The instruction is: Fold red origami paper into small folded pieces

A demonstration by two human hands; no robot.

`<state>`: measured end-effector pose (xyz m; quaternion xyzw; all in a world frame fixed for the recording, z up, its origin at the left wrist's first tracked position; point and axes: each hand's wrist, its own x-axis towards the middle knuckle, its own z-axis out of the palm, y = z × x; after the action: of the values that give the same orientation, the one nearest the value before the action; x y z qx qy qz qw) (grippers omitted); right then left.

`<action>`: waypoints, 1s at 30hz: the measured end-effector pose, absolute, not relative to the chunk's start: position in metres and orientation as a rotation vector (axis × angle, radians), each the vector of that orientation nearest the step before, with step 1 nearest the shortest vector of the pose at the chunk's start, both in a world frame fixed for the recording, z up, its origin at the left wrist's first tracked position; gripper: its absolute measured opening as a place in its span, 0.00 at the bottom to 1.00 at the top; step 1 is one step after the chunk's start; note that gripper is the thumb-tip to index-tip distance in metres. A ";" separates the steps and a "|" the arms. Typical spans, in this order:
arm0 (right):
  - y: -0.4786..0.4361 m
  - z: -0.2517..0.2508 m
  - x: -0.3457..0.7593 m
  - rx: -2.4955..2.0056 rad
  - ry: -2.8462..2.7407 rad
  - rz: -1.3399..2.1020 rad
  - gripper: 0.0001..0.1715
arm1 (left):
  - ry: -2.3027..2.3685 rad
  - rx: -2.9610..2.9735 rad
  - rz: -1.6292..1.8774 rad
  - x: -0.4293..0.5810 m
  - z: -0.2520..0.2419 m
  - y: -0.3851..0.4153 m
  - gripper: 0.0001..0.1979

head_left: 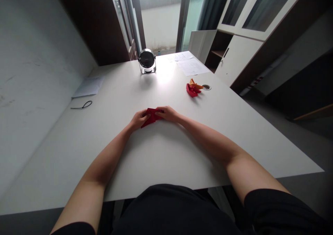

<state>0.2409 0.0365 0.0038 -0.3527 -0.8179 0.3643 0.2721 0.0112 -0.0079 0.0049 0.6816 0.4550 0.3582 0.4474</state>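
Observation:
A folded piece of red paper (151, 117) lies at the middle of the white table (166, 158). My left hand (138, 119) pinches its left side with curled fingers. My right hand (168, 113) grips its right end, fingers closed over the fold. Both forearms rest on the tabletop. Part of the paper is hidden under my fingers.
Finished red and orange paper folds (193, 88) sit to the right beside a cable hole (206, 87). A small desk fan (147, 61) stands at the back. Paper sheets (191, 66) lie far right, another sheet (88, 86) and a black cable tie (82, 105) at left.

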 end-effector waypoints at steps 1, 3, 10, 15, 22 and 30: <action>0.037 0.004 0.241 -0.949 -2.201 0.984 0.21 | 1.129 1.687 0.891 0.011 0.005 -0.008 0.19; 0.037 0.004 0.241 -0.947 -2.199 0.993 0.22 | 1.133 1.693 0.896 0.011 0.005 -0.008 0.18; 0.037 0.003 0.241 -0.935 -2.198 0.984 0.21 | 1.142 1.723 0.872 0.011 0.007 -0.009 0.18; 0.036 0.004 0.241 -0.945 -2.187 1.029 0.21 | 1.128 1.688 0.885 0.012 0.007 -0.009 0.19; 0.034 0.008 0.240 -0.925 -2.170 1.043 0.21 | 1.165 1.714 0.907 0.010 0.005 -0.008 0.19; 0.033 0.010 0.241 -0.927 -2.183 1.050 0.22 | 1.146 1.739 0.891 0.011 0.006 -0.008 0.18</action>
<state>0.2412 0.0326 0.0100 -0.3439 -0.8103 0.3896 0.2707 0.0108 -0.0077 0.0058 0.6951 0.4581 0.3563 0.4244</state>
